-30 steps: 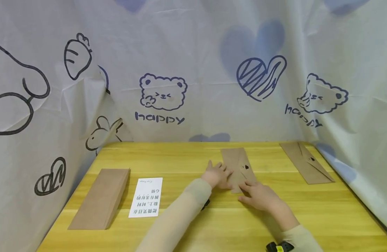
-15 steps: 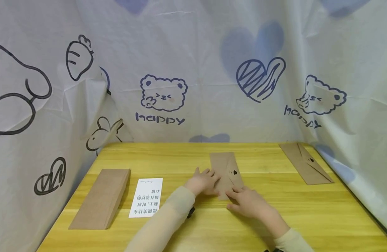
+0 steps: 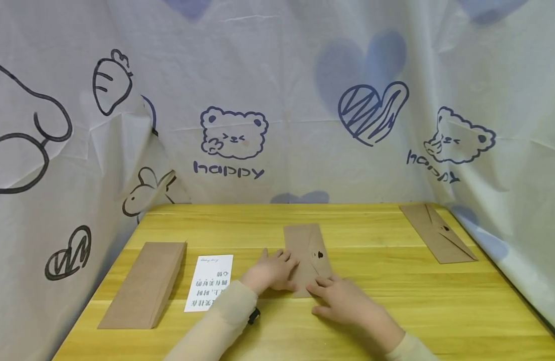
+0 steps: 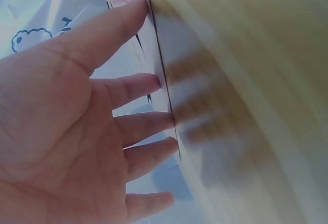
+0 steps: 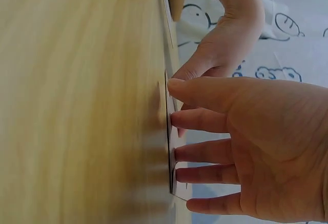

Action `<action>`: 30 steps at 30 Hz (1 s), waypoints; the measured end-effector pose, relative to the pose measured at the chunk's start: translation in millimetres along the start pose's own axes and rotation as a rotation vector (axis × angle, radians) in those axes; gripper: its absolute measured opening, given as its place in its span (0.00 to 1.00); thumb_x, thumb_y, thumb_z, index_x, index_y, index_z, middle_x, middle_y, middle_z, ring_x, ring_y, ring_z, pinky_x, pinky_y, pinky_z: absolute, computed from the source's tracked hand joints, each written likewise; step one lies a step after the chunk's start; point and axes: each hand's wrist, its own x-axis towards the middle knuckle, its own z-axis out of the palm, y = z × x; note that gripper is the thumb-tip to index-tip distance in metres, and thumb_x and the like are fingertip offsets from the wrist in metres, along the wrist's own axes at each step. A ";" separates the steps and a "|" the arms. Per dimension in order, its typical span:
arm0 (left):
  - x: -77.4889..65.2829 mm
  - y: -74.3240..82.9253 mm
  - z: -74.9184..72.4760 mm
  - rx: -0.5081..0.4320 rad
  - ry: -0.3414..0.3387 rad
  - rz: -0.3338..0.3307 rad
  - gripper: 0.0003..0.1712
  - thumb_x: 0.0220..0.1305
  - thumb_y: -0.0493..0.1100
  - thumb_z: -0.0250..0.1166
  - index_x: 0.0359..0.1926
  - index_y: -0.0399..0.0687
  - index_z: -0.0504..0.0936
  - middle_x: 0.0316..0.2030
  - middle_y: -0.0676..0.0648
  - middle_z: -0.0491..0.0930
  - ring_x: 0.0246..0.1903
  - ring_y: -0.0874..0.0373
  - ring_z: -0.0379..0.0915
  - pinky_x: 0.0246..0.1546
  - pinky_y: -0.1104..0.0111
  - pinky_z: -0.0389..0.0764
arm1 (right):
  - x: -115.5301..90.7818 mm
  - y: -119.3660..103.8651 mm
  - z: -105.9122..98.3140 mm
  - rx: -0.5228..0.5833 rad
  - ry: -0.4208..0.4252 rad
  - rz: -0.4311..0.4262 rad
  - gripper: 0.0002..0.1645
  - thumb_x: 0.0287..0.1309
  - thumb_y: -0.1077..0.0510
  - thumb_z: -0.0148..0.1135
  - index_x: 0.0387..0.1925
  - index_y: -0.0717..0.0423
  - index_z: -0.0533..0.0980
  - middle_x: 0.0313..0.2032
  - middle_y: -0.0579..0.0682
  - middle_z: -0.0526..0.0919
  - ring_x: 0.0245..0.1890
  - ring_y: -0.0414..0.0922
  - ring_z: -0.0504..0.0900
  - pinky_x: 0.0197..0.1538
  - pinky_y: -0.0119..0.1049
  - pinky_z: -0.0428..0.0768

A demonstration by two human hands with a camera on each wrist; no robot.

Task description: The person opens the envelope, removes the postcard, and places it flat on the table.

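A brown paper envelope (image 3: 303,240) with a small dark mark on its flap lies flat near the middle of the table in the head view. My left hand (image 3: 271,271) touches its left edge with spread, straight fingers. At its lower right corner my right hand (image 3: 345,301) rests its fingertips on the paper. Both wrist views show straight fingers against the envelope's thin edge: the left hand (image 4: 56,116) and the right hand (image 5: 256,147) curl round nothing. To the left lies a white card (image 3: 209,281) with printed characters, its lower right part behind the left sleeve.
A stack of brown envelopes (image 3: 139,286) lies at the table's left. Another envelope with a dark mark (image 3: 439,234) lies at the far right. White printed cloth (image 3: 300,100) hangs behind and beside the yellow wooden table (image 3: 430,306).
Both hands and the envelope between them have slid left and slightly nearer across the table. The stack, the white card and the far right envelope have stayed put.
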 end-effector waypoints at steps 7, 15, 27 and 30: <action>-23.3 -8.8 2.8 -0.005 0.036 0.027 0.42 0.61 0.64 0.63 0.72 0.55 0.64 0.73 0.45 0.60 0.73 0.48 0.56 0.71 0.42 0.56 | -0.3 -15.5 1.6 0.004 -0.036 -0.042 0.33 0.61 0.39 0.60 0.64 0.46 0.73 0.64 0.56 0.75 0.63 0.57 0.73 0.58 0.59 0.75; -46.0 -22.6 9.9 -0.063 0.068 0.033 0.42 0.57 0.62 0.68 0.69 0.54 0.68 0.72 0.44 0.62 0.72 0.44 0.57 0.69 0.39 0.57 | -0.6 -35.6 1.5 -0.042 -0.043 -0.113 0.33 0.62 0.38 0.59 0.66 0.43 0.71 0.66 0.53 0.73 0.65 0.54 0.72 0.60 0.56 0.75; -67.0 -38.2 14.1 -0.065 0.065 0.016 0.43 0.54 0.63 0.69 0.68 0.55 0.69 0.71 0.45 0.64 0.72 0.44 0.57 0.69 0.38 0.55 | 9.9 -34.4 0.9 -0.005 -0.074 -0.210 0.33 0.64 0.36 0.55 0.66 0.42 0.71 0.66 0.44 0.73 0.69 0.49 0.68 0.64 0.57 0.71; -72.8 -42.3 13.9 -0.084 0.061 0.003 0.43 0.52 0.63 0.71 0.67 0.55 0.71 0.71 0.45 0.64 0.72 0.44 0.57 0.69 0.38 0.55 | 16.6 -34.8 1.2 -0.014 -0.070 -0.234 0.32 0.65 0.35 0.53 0.66 0.42 0.71 0.65 0.41 0.74 0.70 0.46 0.68 0.66 0.57 0.70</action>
